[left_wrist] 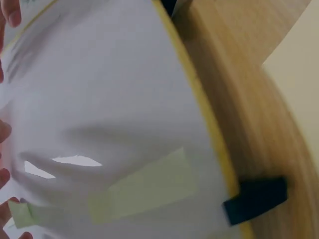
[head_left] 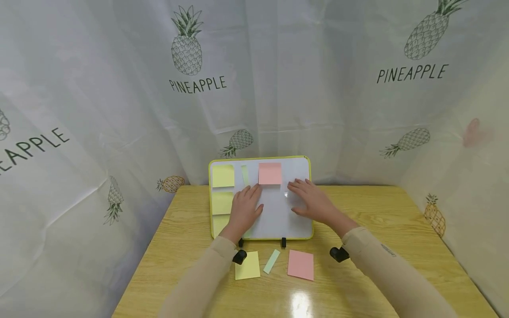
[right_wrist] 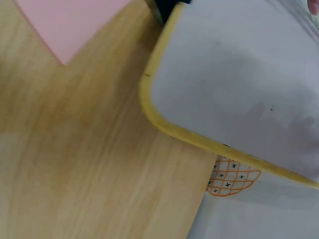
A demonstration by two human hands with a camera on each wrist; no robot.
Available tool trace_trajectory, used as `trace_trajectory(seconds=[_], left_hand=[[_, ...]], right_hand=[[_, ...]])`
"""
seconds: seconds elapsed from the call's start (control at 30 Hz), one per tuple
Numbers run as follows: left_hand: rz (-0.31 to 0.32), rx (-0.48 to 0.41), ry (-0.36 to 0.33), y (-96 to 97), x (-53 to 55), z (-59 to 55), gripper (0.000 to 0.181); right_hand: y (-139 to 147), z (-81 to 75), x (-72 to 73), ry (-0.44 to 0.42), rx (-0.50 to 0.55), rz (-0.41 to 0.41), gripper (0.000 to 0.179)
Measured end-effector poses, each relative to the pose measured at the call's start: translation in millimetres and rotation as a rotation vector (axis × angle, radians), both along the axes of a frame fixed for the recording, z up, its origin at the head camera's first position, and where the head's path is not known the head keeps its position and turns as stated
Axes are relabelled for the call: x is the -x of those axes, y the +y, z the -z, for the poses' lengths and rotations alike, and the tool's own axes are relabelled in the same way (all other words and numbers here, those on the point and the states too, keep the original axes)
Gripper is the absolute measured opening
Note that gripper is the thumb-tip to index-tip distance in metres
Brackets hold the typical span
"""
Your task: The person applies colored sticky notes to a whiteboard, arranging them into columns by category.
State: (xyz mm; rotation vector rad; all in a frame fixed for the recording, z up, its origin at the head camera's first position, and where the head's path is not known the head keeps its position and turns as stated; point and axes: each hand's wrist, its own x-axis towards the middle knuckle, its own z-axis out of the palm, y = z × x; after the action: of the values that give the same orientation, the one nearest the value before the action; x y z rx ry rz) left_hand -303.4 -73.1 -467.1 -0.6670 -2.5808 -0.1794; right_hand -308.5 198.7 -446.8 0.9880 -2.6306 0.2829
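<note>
A whiteboard (head_left: 274,212) with a yellow rim stands propped up on the table. My left hand (head_left: 245,207) lies against it with straight fingers, their tips right at the lower edge of a pink sticky note (head_left: 270,173). Fingers spread, my right hand (head_left: 314,201) rests on the board's right side, to the right of that note. Yellow sticky notes (head_left: 223,176) form a column down the left edge. Beside them is a narrow green strip note (head_left: 244,175); another green strip (left_wrist: 149,189) is lower down, mostly hidden by my left hand in the head view.
In front of the board lie a yellow note pad (head_left: 247,266), a green strip pad (head_left: 271,261) and a pink note pad (head_left: 301,265) on the wooden table (head_left: 358,282). Black feet (head_left: 283,242) hold up the board. A pineapple-print curtain (head_left: 286,88) hangs behind.
</note>
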Motion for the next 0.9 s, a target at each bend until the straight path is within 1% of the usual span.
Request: trace_trajectory(seconds=[0.23, 0.3, 0.4, 0.5, 0.7, 0.8, 0.9], left_hand=[[0.079, -0.059, 0.017, 10.6, -19.6, 13.2, 0.046], [0.102, -0.056, 0.031, 13.9, -23.7, 18.6, 0.044], [0.122, -0.041, 0.034, 18.4, -30.8, 27.0, 0.043], [0.134, -0.029, 0.033, 22.1, -38.1, 35.1, 0.042], [0.176, -0.019, -0.008, 30.0, -52.8, 49.4, 0.045], [0.2, -0.015, -0.039, 34.4, -59.0, 58.1, 0.045], [0.21, -0.002, -0.076, 37.8, -65.5, 65.1, 0.045]], right_hand=[[1, 25.1, -22.7, -0.005, 0.116, -0.038, 0.065], [0, 33.3, -29.6, -0.002, 0.131, -0.042, 0.064], [0, 44.3, -41.0, -0.02, 0.151, -0.042, 0.063], [-1, 54.2, -52.4, -0.073, 0.158, -0.034, 0.061], [0, 71.7, -73.3, -0.197, 0.188, -0.021, 0.058], [0, 79.4, -81.2, -0.225, 0.22, -0.029, 0.054], [1, 86.8, -86.9, -0.232, 0.255, -0.038, 0.051]])
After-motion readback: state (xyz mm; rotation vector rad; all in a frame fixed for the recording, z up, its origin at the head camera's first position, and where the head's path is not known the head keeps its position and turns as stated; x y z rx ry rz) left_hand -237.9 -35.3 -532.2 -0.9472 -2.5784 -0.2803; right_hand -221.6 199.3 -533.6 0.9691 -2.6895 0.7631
